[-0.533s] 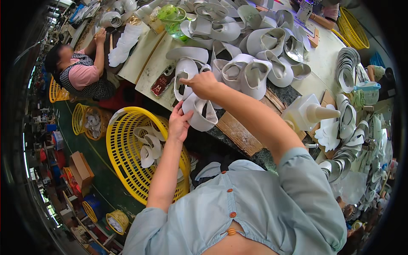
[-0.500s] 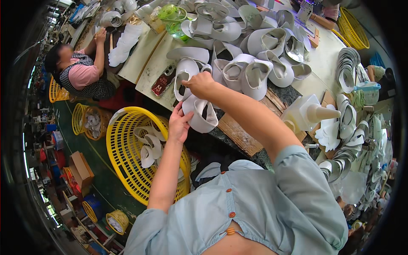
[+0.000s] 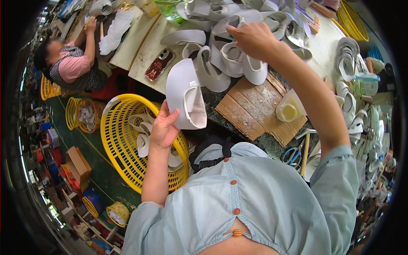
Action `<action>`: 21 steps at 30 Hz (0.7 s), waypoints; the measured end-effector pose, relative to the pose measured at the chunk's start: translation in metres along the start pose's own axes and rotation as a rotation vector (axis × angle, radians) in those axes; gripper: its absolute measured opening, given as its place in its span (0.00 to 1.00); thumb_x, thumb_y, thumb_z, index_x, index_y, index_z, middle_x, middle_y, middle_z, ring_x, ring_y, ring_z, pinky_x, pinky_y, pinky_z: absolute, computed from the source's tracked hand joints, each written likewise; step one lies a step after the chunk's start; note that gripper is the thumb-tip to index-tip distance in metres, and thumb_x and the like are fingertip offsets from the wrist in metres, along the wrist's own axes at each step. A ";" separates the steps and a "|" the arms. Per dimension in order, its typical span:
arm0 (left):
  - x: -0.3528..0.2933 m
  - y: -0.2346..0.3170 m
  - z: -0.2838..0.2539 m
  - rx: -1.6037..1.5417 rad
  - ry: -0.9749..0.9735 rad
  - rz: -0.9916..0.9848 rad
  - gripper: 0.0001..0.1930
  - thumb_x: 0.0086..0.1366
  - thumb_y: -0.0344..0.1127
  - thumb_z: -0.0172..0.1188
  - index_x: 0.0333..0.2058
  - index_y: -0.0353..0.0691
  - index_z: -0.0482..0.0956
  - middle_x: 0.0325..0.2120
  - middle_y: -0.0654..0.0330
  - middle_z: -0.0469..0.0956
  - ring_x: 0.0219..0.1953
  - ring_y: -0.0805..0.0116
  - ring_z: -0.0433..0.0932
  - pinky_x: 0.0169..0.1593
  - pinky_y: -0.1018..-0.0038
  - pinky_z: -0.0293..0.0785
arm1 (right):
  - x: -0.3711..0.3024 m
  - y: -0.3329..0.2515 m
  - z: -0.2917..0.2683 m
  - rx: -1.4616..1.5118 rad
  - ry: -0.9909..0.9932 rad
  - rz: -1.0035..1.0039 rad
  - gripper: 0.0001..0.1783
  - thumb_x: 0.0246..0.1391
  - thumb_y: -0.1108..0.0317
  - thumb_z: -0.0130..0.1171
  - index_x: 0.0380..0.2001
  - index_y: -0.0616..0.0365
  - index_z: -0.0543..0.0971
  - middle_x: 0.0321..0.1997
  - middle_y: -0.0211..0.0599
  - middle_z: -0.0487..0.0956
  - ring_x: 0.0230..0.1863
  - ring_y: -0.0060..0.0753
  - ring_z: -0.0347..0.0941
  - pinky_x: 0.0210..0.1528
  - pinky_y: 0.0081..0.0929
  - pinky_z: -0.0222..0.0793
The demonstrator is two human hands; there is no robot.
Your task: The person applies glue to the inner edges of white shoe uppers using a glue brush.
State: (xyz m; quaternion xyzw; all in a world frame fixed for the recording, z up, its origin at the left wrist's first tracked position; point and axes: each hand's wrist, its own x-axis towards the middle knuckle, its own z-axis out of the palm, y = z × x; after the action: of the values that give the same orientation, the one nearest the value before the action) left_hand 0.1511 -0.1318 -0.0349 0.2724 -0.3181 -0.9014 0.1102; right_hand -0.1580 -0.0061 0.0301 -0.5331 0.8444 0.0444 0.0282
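My left hand (image 3: 164,127) is closed on the edge of a white shoe upper (image 3: 179,91), held up above the yellow basket's rim with its opening facing right. My right hand (image 3: 256,41) reaches over a pile of similar white shoe uppers (image 3: 214,78) on the table. Its fingers are curled together at one upper in the pile. A bit of green shows by the fingertips; what they hold, if anything, I cannot make out.
A large yellow basket (image 3: 111,146) with several uppers stands left of me. On the table lie a phone (image 3: 160,64), cardboard (image 3: 246,111), a glue bottle (image 3: 290,109), blue-handled scissors (image 3: 292,155) and stacked insoles (image 3: 346,59). A co-worker (image 3: 74,68) sits at the far left.
My right hand has left the uppers beside my left hand and moved up and right to the pile. The upper in my left hand has turned and come slightly left. The glue bottle has tipped upright.
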 end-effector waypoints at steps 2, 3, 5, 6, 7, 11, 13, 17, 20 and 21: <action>0.006 -0.005 0.009 -0.115 -0.197 -0.076 0.20 0.64 0.23 0.51 0.55 0.46 0.67 0.50 0.59 0.73 0.50 0.63 0.75 0.52 0.63 0.74 | -0.043 -0.003 -0.009 0.250 0.051 0.061 0.09 0.55 0.61 0.53 0.37 0.51 0.76 0.30 0.44 0.80 0.35 0.49 0.77 0.34 0.42 0.72; 0.009 -0.008 0.013 -0.202 -0.302 -0.127 0.21 0.66 0.23 0.48 0.56 0.48 0.67 0.50 0.57 0.73 0.48 0.61 0.77 0.45 0.58 0.79 | -0.065 -0.004 -0.008 0.411 0.056 0.093 0.14 0.54 0.55 0.56 0.37 0.51 0.77 0.30 0.43 0.80 0.35 0.48 0.77 0.34 0.42 0.72; 0.016 -0.018 0.031 -0.293 -0.327 -0.184 0.21 0.66 0.23 0.46 0.56 0.50 0.66 0.50 0.55 0.73 0.45 0.59 0.78 0.39 0.58 0.82 | -0.107 -0.011 0.002 0.716 0.004 0.148 0.29 0.45 0.40 0.62 0.43 0.49 0.77 0.29 0.42 0.80 0.34 0.47 0.77 0.36 0.40 0.71; 0.019 -0.023 0.044 -0.317 -0.363 -0.216 0.21 0.67 0.23 0.46 0.57 0.51 0.66 0.49 0.55 0.73 0.44 0.59 0.78 0.39 0.59 0.81 | -0.125 -0.015 0.005 0.854 -0.038 0.189 0.32 0.43 0.38 0.63 0.44 0.51 0.77 0.28 0.41 0.80 0.32 0.44 0.77 0.35 0.38 0.71; 0.024 -0.029 0.053 -0.287 -0.417 -0.268 0.22 0.67 0.24 0.47 0.57 0.51 0.66 0.49 0.56 0.73 0.44 0.59 0.78 0.38 0.61 0.81 | -0.139 -0.021 0.012 0.901 0.016 0.224 0.31 0.43 0.39 0.64 0.42 0.52 0.77 0.28 0.41 0.79 0.31 0.44 0.77 0.35 0.38 0.71; 0.033 -0.059 0.099 -0.091 -0.498 -0.389 0.21 0.64 0.24 0.51 0.56 0.47 0.65 0.44 0.57 0.72 0.41 0.64 0.74 0.39 0.68 0.76 | -0.163 -0.028 0.050 0.726 0.380 0.477 0.15 0.41 0.56 0.64 0.27 0.55 0.78 0.24 0.39 0.79 0.27 0.45 0.76 0.30 0.36 0.70; 0.025 -0.071 0.124 0.115 -0.320 -0.388 0.20 0.63 0.26 0.54 0.54 0.38 0.65 0.43 0.56 0.73 0.37 0.67 0.76 0.41 0.68 0.76 | -0.170 -0.020 0.059 0.410 0.548 0.644 0.08 0.38 0.63 0.60 0.16 0.54 0.75 0.20 0.36 0.78 0.23 0.45 0.76 0.28 0.37 0.69; 0.025 -0.084 0.136 0.134 -0.301 -0.571 0.16 0.65 0.33 0.55 0.49 0.35 0.67 0.38 0.57 0.75 0.36 0.69 0.77 0.40 0.71 0.76 | -0.192 -0.018 0.069 0.338 0.421 0.693 0.10 0.39 0.60 0.60 0.17 0.55 0.75 0.19 0.35 0.77 0.22 0.46 0.75 0.28 0.39 0.69; 0.036 -0.089 0.136 0.313 -0.309 -0.498 0.11 0.66 0.35 0.55 0.44 0.36 0.69 0.31 0.61 0.73 0.29 0.72 0.74 0.32 0.75 0.73 | -0.210 -0.020 0.069 0.472 0.177 0.667 0.16 0.44 0.55 0.62 0.28 0.57 0.76 0.25 0.43 0.78 0.29 0.47 0.76 0.32 0.38 0.70; 0.040 -0.090 0.136 0.393 -0.313 -0.455 0.10 0.66 0.35 0.55 0.41 0.36 0.70 0.28 0.62 0.72 0.25 0.74 0.72 0.28 0.77 0.71 | -0.222 -0.017 0.073 0.608 0.275 0.576 0.20 0.45 0.53 0.63 0.33 0.58 0.75 0.28 0.44 0.78 0.31 0.45 0.76 0.35 0.37 0.70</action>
State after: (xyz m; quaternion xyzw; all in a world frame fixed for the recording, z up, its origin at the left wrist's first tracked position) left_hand 0.0396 -0.0073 -0.0206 0.2109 -0.4299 -0.8551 -0.1987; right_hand -0.0472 0.1938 -0.0222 -0.2444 0.9292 -0.2713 0.0574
